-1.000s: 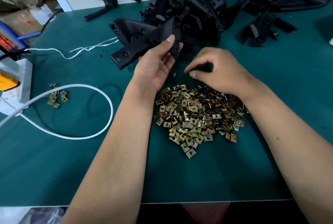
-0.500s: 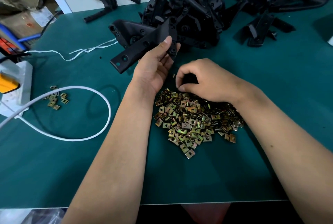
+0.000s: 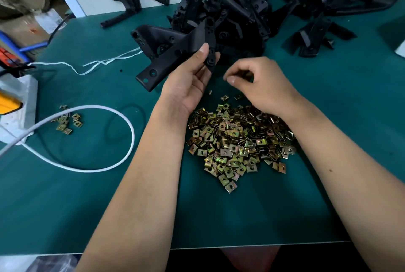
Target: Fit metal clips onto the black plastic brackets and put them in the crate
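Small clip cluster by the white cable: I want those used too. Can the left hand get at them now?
Probably not yet: the left hand grips a bracket. The cluster lies uncovered, though the cable crosses its edge.

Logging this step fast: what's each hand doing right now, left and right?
Left hand: holding a black plastic bracket above the table.
Right hand: fingers curled in a pinch above the clip pile; whether a clip is held cannot be told.

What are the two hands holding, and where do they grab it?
The left hand holds a black bracket near its middle, thumb on top. The right hand has curled fingertips pinched together, perhaps on a small clip; that cannot be told for sure.
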{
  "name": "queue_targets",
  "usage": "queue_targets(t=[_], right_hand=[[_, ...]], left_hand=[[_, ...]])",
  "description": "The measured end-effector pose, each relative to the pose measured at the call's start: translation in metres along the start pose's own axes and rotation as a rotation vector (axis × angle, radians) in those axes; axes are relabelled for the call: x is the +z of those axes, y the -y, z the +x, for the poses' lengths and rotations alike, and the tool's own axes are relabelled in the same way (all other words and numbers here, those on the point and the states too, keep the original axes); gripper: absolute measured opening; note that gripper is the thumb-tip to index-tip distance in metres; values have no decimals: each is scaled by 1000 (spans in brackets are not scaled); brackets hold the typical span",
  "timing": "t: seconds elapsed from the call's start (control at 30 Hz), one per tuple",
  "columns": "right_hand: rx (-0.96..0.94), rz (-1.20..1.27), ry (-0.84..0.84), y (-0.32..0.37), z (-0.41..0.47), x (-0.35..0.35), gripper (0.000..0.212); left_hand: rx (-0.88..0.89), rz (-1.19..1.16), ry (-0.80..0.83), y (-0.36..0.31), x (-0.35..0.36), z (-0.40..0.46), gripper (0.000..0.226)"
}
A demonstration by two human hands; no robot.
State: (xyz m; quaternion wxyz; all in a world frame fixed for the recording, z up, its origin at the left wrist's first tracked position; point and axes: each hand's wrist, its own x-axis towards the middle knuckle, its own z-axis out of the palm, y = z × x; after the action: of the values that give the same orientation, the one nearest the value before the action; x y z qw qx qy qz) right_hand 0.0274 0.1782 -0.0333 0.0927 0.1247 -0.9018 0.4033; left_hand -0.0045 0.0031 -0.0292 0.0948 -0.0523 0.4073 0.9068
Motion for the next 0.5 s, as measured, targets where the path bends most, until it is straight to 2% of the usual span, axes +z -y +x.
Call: queue_targets(t=[0.1,0.27,0.33,0.43,0.5], right_hand=[[-63,-157,160,2,-2,3,11],[-153,-169,299,7,-3,-2,13],[-148,-181,361,8,-4,-3,9],[-132,-187,384,7,-3,-2,13],[-149,-150,297,7,-3,0,13]], left_hand=[[11,-41,2,-1,0,0,5],[-10,-21,-6,-2,0,-1,13],[-8,-7,-17,-2,0,-1,4],[-12,10,-40,-2,0,-1,6],[-17,5,-36,-2,-1,-1,7]])
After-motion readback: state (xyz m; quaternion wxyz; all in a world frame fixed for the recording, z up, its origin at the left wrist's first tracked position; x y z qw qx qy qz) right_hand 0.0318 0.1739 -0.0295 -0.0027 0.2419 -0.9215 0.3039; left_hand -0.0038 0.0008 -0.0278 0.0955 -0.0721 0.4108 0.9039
